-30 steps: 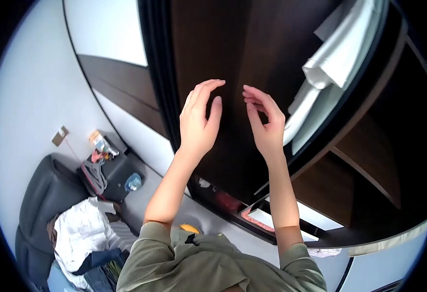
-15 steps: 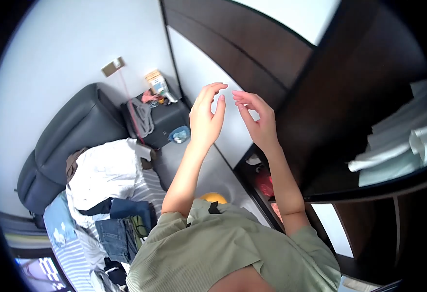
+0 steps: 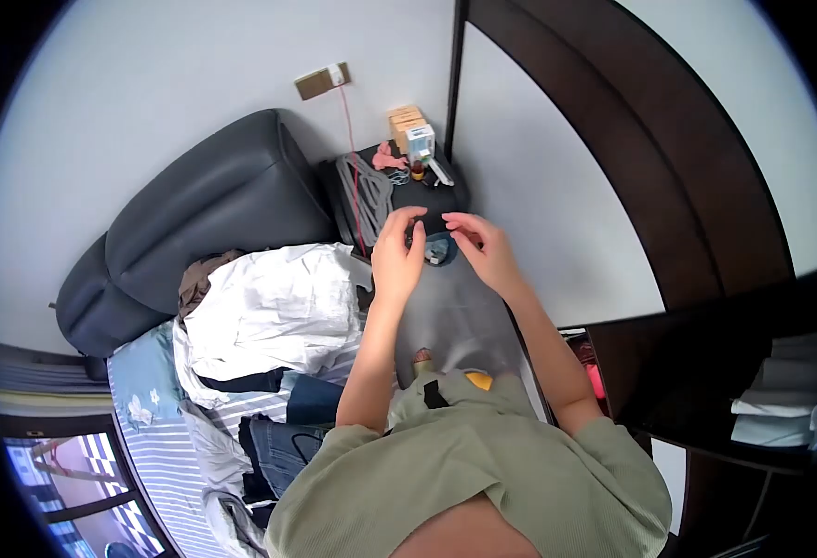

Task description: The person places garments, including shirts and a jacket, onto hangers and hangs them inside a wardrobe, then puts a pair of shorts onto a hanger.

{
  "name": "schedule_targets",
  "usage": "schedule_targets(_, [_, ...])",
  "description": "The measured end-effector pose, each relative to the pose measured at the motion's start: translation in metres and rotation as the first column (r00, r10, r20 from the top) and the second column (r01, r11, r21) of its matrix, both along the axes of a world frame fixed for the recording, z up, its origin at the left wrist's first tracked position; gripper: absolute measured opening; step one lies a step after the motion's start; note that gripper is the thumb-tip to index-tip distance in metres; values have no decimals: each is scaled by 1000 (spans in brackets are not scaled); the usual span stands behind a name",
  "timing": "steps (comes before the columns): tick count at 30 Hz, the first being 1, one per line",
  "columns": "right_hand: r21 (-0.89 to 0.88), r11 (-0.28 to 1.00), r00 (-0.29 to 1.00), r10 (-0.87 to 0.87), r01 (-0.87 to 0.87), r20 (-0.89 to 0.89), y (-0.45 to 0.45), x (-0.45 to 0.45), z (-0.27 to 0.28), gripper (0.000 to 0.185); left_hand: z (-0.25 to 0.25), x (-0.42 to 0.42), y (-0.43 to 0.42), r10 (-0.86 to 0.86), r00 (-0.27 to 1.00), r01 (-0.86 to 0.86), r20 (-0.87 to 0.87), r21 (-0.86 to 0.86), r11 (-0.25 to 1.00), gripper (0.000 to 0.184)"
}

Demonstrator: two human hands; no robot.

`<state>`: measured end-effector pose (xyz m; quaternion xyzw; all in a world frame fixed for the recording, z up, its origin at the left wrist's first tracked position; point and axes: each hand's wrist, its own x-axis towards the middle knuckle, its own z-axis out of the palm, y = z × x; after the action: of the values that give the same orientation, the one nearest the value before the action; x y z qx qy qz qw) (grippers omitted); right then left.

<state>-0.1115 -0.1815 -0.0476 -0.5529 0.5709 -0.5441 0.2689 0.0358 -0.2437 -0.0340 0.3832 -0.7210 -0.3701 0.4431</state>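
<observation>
My left hand (image 3: 397, 259) is raised in front of me, fingers curved and thumb apart, holding nothing. Close to its right, my right hand (image 3: 485, 251) is lifted too, its fingers bent loosely with a gap to the thumb and nothing between them. The two hands do not touch. Behind and between them shows a small blue bin (image 3: 440, 249) on the floor. A white garment (image 3: 274, 312) lies spread on the bed to the left, with blue jeans (image 3: 283, 451) nearer to me.
A dark nightstand (image 3: 436, 197) with boxes (image 3: 408, 128) and a grey coiled item (image 3: 367, 197) stands beside the black headboard (image 3: 213, 205). At the right, an open wardrobe holds folded clothes (image 3: 779, 409). Striped bedding (image 3: 162, 465) covers the bed.
The view has swung left from the wardrobe toward the bed and nightstand. Both hands stay raised and sit lower in view, nearer each other than a second ago.
</observation>
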Motion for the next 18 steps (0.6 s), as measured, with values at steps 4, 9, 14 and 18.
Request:
schedule_targets(4, [124, 992, 999, 20, -24, 33, -33, 13, -40, 27, -28, 32, -28, 82, 992, -89, 95, 75, 993, 16])
schedule_targets(9, [178, 979, 990, 75, -97, 122, -68, 16, -86, 27, -67, 52, -49, 151, 976, -168, 157, 101, 981, 16])
schedule_targets(14, [204, 964, 975, 132, -168, 177, -107, 18, -136, 26, -103, 60, -69, 184, 950, -239, 251, 213, 947, 17])
schedule_targets(18, [246, 939, 956, 188, -242, 224, -147, 14, -173, 26, -133, 68, -94, 179, 937, -261, 300, 262, 929, 20])
